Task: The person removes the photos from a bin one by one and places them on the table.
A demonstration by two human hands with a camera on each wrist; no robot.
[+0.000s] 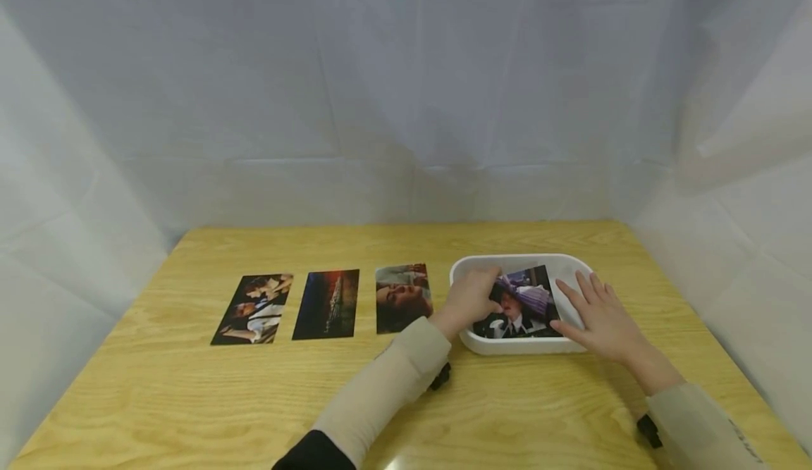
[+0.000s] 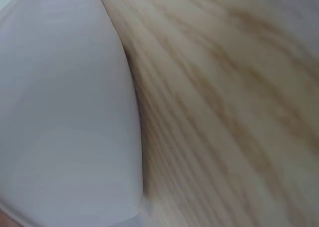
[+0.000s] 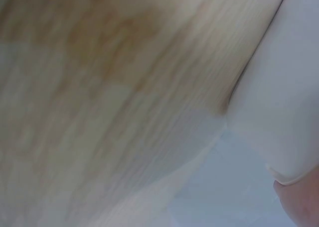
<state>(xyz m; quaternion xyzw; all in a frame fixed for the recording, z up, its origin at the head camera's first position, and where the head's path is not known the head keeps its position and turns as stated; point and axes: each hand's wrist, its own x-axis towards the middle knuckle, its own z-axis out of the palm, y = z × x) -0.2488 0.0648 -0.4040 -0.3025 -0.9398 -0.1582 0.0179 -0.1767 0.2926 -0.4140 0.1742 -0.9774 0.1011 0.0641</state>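
A white tray [image 1: 558, 345] with rounded corners stands on the right part of the table. In it lies a photo card [image 1: 523, 301], slightly turned, showing a figure in a purple striped hat. My left hand [image 1: 471, 299] reaches over the tray's left end and grips the card's left edge, thumb toward its face; the other fingertips are partly hidden. At the tray's right end, my right hand [image 1: 603, 318] has its fingers spread over the rim, its thumb by the card's lower right corner. Both wrist views show the tray's outer wall [image 2: 75, 117] close up.
Three more photo cards lie in a row left of the tray: one with several figures [image 1: 255, 309], a dark one with a lit ship [image 1: 326, 304], and one with a face [image 1: 402, 297]. White sheeting [image 1: 393, 103] surrounds the wooden table [image 1: 209, 399].
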